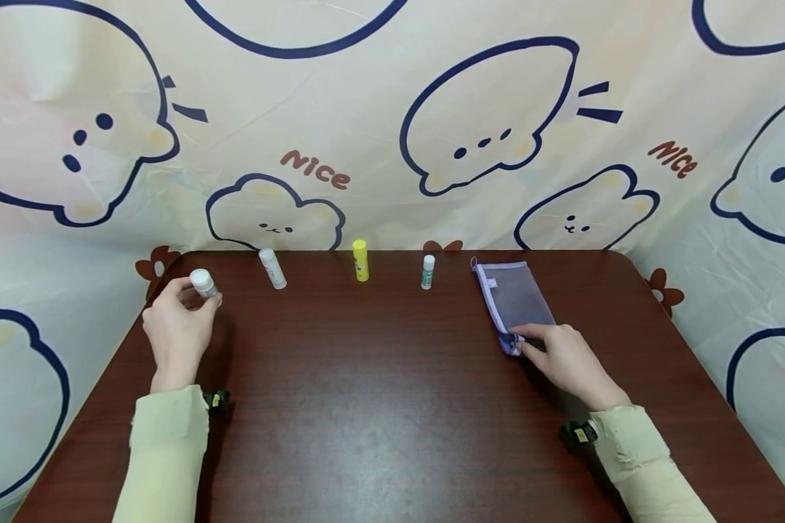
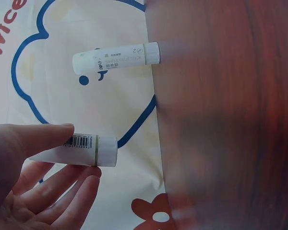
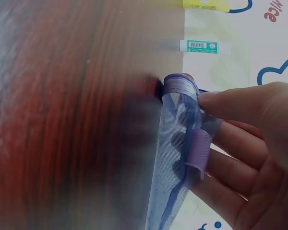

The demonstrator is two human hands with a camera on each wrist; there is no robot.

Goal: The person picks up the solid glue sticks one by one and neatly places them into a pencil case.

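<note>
My left hand (image 1: 179, 327) pinches a white glue stick (image 1: 203, 282) between thumb and fingers at the table's left side; its barcode shows in the left wrist view (image 2: 81, 141). At the right, my right hand (image 1: 572, 363) grips the near corner of a purple mesh zipper pouch (image 1: 517, 290), thumb on one side and fingers on the other. The pouch's far end lies toward the table's back edge. Between the hands stand another white glue stick (image 1: 272, 269), a yellow glue stick (image 1: 360, 261) and a small white-and-green stick (image 1: 428, 272).
The dark brown table (image 1: 379, 407) has a back edge just behind the row of sticks. A cream cloth (image 1: 379, 131) with blue-outlined drawings hangs behind the table and at both sides.
</note>
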